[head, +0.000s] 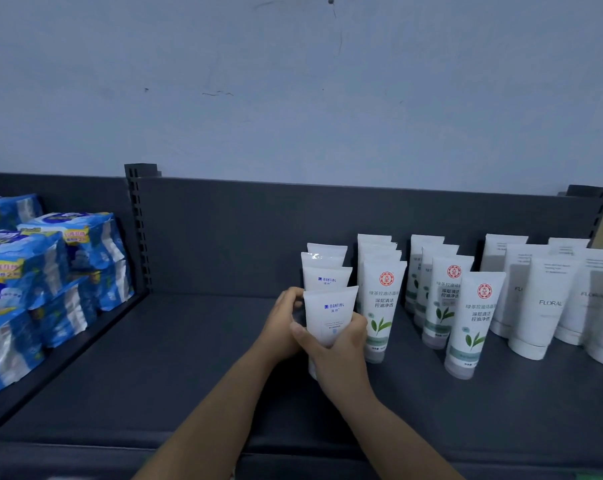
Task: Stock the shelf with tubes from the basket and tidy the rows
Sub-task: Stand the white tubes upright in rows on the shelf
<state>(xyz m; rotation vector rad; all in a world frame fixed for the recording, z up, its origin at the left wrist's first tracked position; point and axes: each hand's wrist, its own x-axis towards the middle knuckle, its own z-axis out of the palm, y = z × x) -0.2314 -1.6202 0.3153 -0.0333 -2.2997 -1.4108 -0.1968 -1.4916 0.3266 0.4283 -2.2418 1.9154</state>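
both forearms reach in from the bottom edge onto the dark grey shelf [154,375]. the right hand [338,344] is nearest. it wraps round the lower half of the front tube [329,313], a white one with blue lettering, with the thumb across the tube's left side and the fingers [359,323] curled round its right side. the tube stands upright, cap end down and hidden behind this hand, at the head of its row.

the left hand [282,323] sits just behind and to the left, its fingers bent with the tips pressed to the same tube's left edge.

behind the held tube, three more white tubes [326,268] line up one after another toward the back panel [258,230]. just to the right stands a row of green-leaf tubes [383,299] with a red round logo, then a second such row [473,320] stepping forward and rightward. farther right are plain white tubes marked floral [542,299], standing close together.

on the neighbouring shelf to the left, past a slotted upright [139,230], blue wrapped packs [33,271] are stacked. a pale scuffed wall [293,98] rises above the back panel.
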